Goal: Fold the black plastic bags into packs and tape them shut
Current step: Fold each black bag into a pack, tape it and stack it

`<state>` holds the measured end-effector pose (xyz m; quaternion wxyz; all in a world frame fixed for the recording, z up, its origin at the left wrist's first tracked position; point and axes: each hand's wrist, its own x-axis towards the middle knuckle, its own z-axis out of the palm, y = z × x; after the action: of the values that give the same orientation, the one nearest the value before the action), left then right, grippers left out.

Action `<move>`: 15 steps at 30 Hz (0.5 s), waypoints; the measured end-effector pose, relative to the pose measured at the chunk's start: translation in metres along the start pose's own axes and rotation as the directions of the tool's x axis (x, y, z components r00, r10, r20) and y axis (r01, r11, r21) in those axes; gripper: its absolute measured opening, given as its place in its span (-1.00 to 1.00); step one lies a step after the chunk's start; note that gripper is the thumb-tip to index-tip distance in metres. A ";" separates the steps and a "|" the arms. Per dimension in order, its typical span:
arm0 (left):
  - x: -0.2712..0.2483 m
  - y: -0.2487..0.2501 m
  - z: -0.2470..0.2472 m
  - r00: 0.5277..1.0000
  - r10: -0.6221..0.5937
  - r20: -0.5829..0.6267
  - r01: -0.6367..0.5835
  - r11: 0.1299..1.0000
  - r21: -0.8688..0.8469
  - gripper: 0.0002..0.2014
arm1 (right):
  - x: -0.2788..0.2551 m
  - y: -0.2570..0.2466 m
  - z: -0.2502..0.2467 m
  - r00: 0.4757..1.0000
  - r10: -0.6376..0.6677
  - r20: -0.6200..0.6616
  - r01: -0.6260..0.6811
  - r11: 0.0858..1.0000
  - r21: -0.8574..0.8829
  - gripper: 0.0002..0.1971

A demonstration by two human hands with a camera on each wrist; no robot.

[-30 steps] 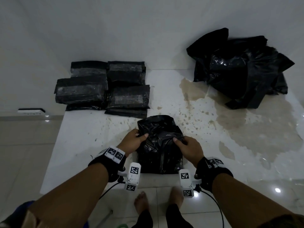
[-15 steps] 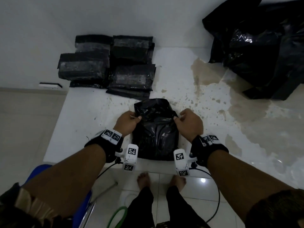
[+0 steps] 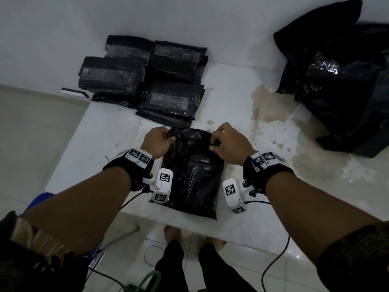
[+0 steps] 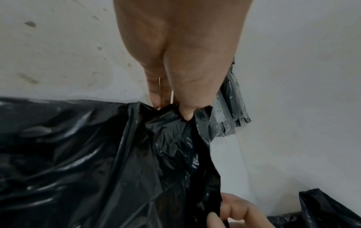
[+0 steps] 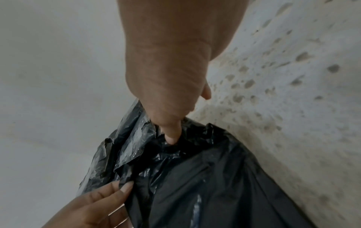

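A black plastic bag (image 3: 192,175) lies on the white table (image 3: 105,148) near its front edge, long side running away from me. My left hand (image 3: 161,141) pinches the bag's far left corner, and my right hand (image 3: 225,142) pinches the far right corner. The left wrist view shows my left hand (image 4: 175,108) gripping crumpled black plastic bag (image 4: 97,162). In the right wrist view my right hand (image 5: 171,131) has its thumb pressed into the bag (image 5: 215,185).
Several taped black packs (image 3: 147,79) are stacked at the table's back left against the wall. A loose heap of black bags (image 3: 341,81) fills the back right. Brown stains (image 3: 271,110) mark the table. My bare feet (image 3: 172,233) and cables are on the tiled floor below.
Both hands have slid from the bag's middle up its sides to the far corners and now pinch them. The head view has tilted down and closer.
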<state>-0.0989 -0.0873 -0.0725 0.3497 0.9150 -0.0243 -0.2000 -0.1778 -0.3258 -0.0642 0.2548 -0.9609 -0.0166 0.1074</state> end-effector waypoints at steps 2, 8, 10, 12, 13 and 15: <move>-0.001 0.005 -0.003 0.999 0.053 0.003 -0.053 0.998 0.046 -0.82 | 0.001 0.004 -0.007 0.999 -0.002 0.038 0.002 1.000 0.006 -0.86; 0.001 0.011 -0.018 0.994 0.103 0.034 -0.105 0.994 0.030 -0.85 | 0.002 0.013 -0.023 0.997 0.002 0.082 -0.007 0.998 0.064 -0.87; 0.001 0.014 -0.022 0.993 0.114 0.030 -0.115 0.993 0.042 -0.83 | 0.004 0.014 -0.025 0.996 0.003 0.092 -0.012 0.996 0.094 -0.88; 0.000 0.017 -0.026 0.993 0.113 0.020 -0.113 0.993 0.043 -0.78 | 0.004 0.014 -0.027 0.994 0.000 0.112 -0.014 0.992 0.123 -0.87; -0.001 0.017 -0.027 0.994 0.105 0.019 -0.106 0.994 0.035 -0.77 | 0.004 0.013 -0.029 0.991 0.000 0.134 -0.019 0.990 0.141 -0.83; -0.001 0.015 -0.029 0.996 0.092 0.020 -0.093 0.995 0.021 -0.76 | 0.004 0.013 -0.032 0.979 -0.020 0.203 -0.008 0.991 0.133 -0.70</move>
<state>-0.0875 -0.0799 -0.0430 0.3481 0.9148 -0.0721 -0.1919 -0.1671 -0.3524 -0.0446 0.3156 -0.9256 -0.0383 0.2054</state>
